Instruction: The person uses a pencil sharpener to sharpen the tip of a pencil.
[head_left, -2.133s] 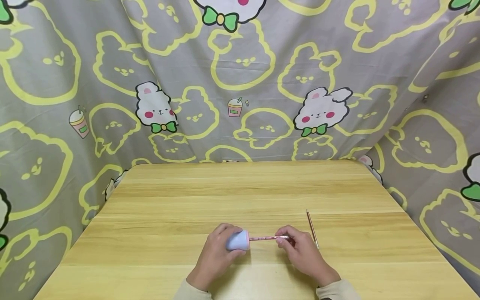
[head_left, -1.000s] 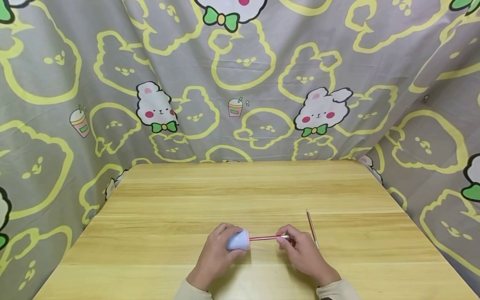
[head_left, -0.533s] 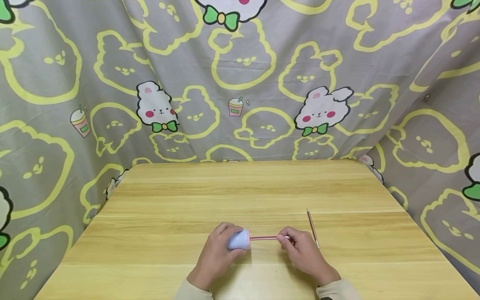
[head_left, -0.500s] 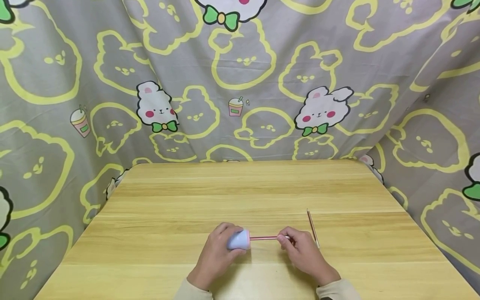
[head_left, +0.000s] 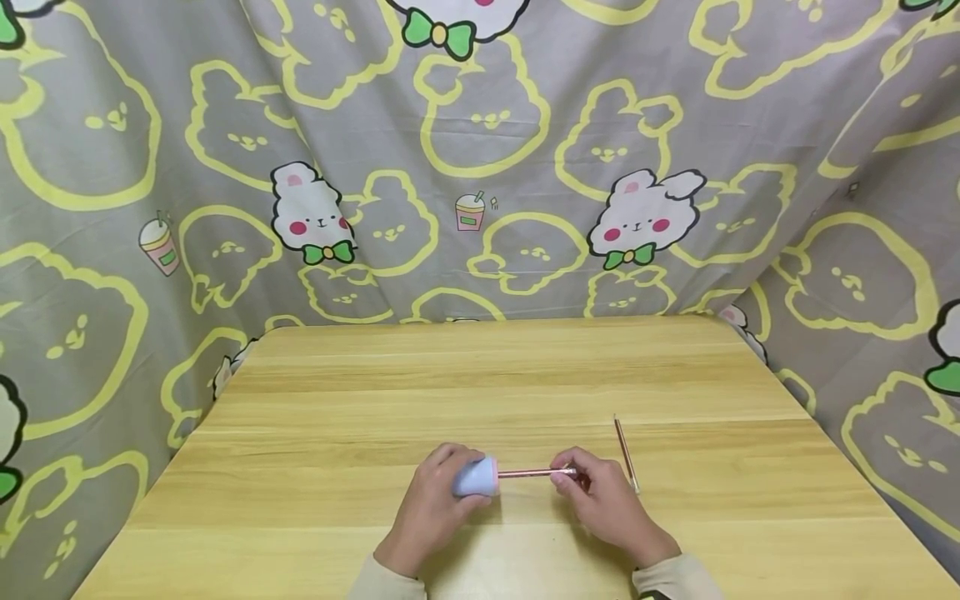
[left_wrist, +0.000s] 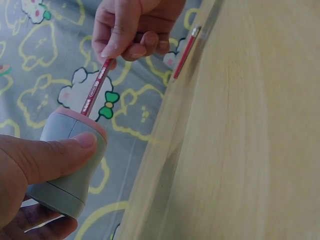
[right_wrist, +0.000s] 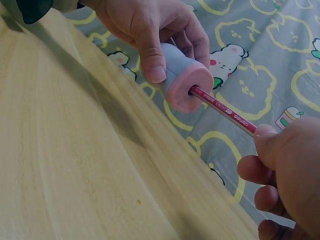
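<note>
My left hand (head_left: 429, 504) grips a pale blue pencil sharpener (head_left: 474, 477) with a pink end, held sideways above the table. In the right wrist view, a red pencil (right_wrist: 225, 109) enters the round hole in the sharpener's pink face (right_wrist: 186, 92); its inserted tip is hidden. Thumb and fingers of my right hand (head_left: 607, 504) pinch the pencil near its far end. From the left wrist view, the left thumb (left_wrist: 60, 155) lies along the sharpener body (left_wrist: 72, 155), with fingers beneath it.
A second red pencil (head_left: 626, 452) lies on the wooden table (head_left: 375, 392), just beyond my right hand. Grey curtain fabric (head_left: 517, 150) with yellow cartoon outlines hangs behind the table and along both sides.
The pencil has turned about its length between the right fingers, its printed side going out of sight and its stripes shifting. Both hands keep nearly the same place; the sharpener stays in the left.
</note>
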